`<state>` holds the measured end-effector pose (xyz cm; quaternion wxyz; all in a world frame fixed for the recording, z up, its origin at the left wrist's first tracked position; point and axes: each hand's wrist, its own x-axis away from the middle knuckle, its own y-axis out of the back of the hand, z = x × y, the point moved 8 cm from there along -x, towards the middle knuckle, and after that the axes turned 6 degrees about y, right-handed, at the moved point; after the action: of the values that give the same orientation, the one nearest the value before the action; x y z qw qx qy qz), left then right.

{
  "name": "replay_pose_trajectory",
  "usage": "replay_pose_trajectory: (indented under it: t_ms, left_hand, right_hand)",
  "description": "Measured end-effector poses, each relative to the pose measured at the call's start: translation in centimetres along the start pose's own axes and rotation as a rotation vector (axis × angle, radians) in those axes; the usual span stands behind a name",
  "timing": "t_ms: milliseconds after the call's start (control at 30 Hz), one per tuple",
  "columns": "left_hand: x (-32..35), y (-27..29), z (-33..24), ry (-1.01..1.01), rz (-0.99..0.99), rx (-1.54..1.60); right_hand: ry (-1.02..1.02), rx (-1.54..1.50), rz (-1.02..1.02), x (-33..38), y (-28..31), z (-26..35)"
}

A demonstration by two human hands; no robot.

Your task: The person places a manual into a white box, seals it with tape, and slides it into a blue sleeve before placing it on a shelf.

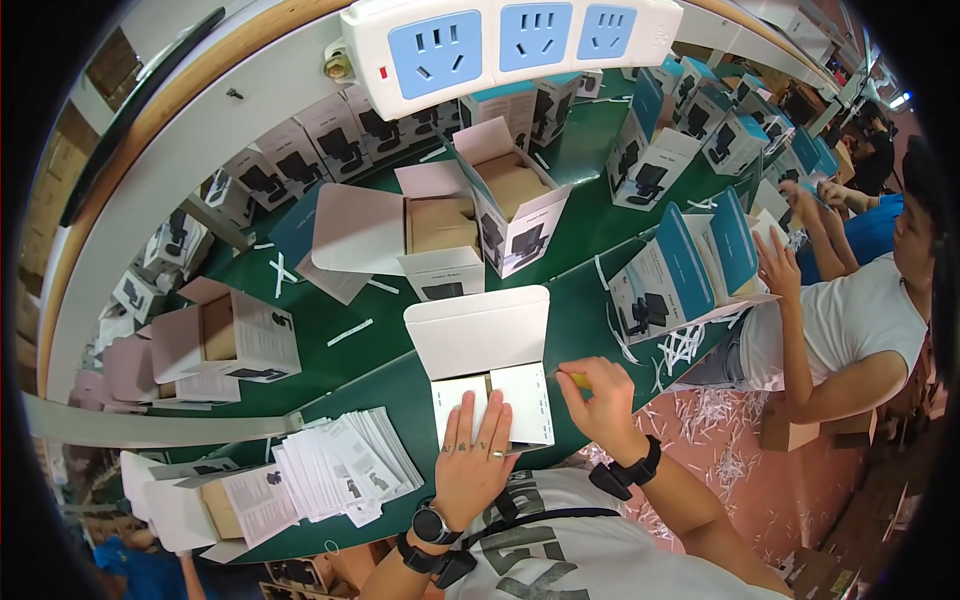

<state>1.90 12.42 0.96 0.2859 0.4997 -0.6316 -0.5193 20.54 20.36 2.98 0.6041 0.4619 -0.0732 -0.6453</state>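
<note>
A white cardboard box [521, 390] stands in front of me at the bench edge. Its large lid flap [476, 330] is raised at the far side, while the smaller flaps are folded inward. My left hand [474, 450] lies on these flaps with its fingers stretched out. Just right of the box, my right hand [603, 397] is closed in a pinch. A small yellow item [580, 380] shows between its thumb and fingers; its kind is mostly hidden. Left of the box lies a fanned stack of printed leaflets [350, 465].
Opened printed boxes [445, 245] with brown inserts stand on the green bench [350, 385]. A power strip [510, 50] hangs overhead. At right, a co-worker [840, 330] handles a blue-flapped box [680, 270]. Paper strips [683, 345] lie on the bench and floor.
</note>
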Motion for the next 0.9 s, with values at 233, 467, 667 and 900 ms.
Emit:
replay_pose_trajectory:
  t_ms: [233,467,667,900]
  left_hand:
    - [0.2,0.0,0.0,0.016,-0.007,0.059]
    - [0.3,0.1,0.1,0.01,-0.011,0.064]
    - [-0.2,0.2,-0.1,0.009,-0.012,0.067]
    - [0.8,0.4,0.6,-0.009,-0.071,0.081]
  right_hand:
    - [0.067,0.026,0.023,-1.2,-1.0,0.6]
    - [0.055,-0.139,0.213,-0.4,-0.9,1.1]
    - [0.002,-0.154,0.237,-0.8,-0.9,1.3]
    - [-0.445,-0.658,1.058,10.2,2.8,-2.7]
